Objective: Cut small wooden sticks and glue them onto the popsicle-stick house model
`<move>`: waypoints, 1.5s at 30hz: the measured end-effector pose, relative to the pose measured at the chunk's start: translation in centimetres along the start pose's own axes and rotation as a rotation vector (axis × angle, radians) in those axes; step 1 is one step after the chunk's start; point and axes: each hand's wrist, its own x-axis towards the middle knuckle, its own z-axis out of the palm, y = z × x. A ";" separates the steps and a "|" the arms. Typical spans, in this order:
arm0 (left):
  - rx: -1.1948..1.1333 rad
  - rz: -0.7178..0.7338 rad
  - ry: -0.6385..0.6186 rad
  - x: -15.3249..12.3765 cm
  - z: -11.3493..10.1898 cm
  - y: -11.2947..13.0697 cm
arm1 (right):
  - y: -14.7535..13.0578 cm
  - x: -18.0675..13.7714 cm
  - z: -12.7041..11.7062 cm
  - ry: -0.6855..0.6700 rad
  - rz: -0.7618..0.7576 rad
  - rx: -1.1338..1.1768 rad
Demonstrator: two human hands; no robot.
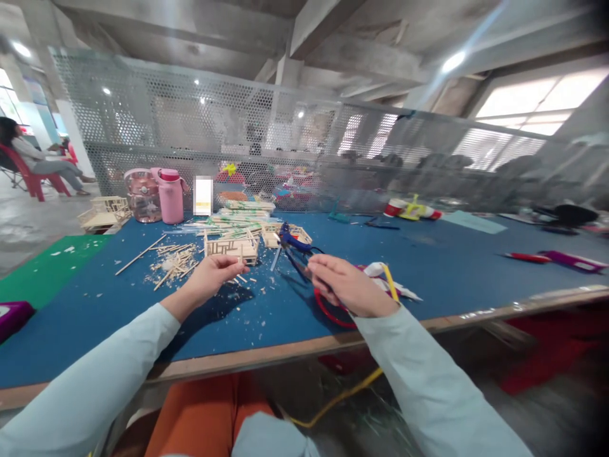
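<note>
My left hand (209,279) is closed in a pinch on a small wooden stick (241,254), held upright above the blue table. Just behind it stands a small frame built of wooden sticks (231,246). My right hand (349,285) has its fingers pressed together; what they hold, if anything, I cannot make out. Beyond those fingertips rests a blue glue gun (295,240), its nozzle near a second stick frame (271,236). Under my right hand, a round red rim (328,316) shows, partly covered by the hand and some white wrapping (375,270).
Loose sticks and crumbs (176,263) lie to the left. Packs of glue sticks (238,219), a pink bottle (170,197) and a clear jug (144,197) stand behind. A perforated metal screen (190,127) backs the table. A red pen (527,258) lies right. A person (42,155) sits far left.
</note>
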 end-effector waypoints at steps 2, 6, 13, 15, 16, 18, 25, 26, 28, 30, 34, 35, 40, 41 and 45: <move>-0.039 0.069 -0.026 -0.2 0.2 0.1 | -0.2 -0.3 0.3 -0.012 -0.039 0.325; -0.130 0.072 -0.078 -0.5 0.5 -0.1 | 0.2 -0.1 2.8 -0.142 -0.057 0.648; -0.301 -0.075 -0.197 -1.0 1.0 -0.2 | 2.2 1.2 7.6 0.021 -0.192 0.573; -0.270 -0.048 -0.203 -1.1 1.2 -0.4 | 2.7 1.6 8.5 0.159 -0.253 0.482; -0.250 -0.036 -0.204 -1.1 1.2 -0.4 | 2.9 1.7 9.0 0.176 -0.267 0.498; -0.214 -0.031 -0.219 -1.2 1.4 -0.7 | 3.1 1.9 9.5 0.083 -0.248 0.656; -0.208 -0.108 -0.276 -1.5 1.8 -0.2 | 2.6 1.8 7.9 -0.270 -0.249 0.829; -0.228 -0.111 -0.252 -1.4 1.8 0.1 | 2.4 1.7 7.2 -0.254 -0.279 0.759; -0.257 -0.119 -0.171 -1.2 1.6 0.6 | 1.8 1.6 5.5 -0.225 -0.331 0.521; -0.264 -0.154 -0.076 -0.9 1.2 0.9 | 1.3 1.5 3.7 -0.195 -0.371 0.140; -0.259 -0.217 0.013 -0.5 0.8 0.9 | 0.4 1.4 0.9 -0.167 -0.433 -0.572; -0.257 -0.212 0.015 -0.5 0.7 0.8 | 0.2 1.4 0.6 -0.189 -0.442 -0.662; -0.237 -0.200 -0.012 -0.6 1.0 0.8 | -0.4 1.5 0.8 -0.288 -0.474 -0.830; -0.234 -0.202 -0.017 -0.6 1.0 0.8 | -0.5 1.6 1.0 -0.295 -0.475 -0.841; -0.228 -0.193 -0.039 -0.7 1.0 0.8 | -1.0 1.7 1.6 -0.315 -0.473 -0.858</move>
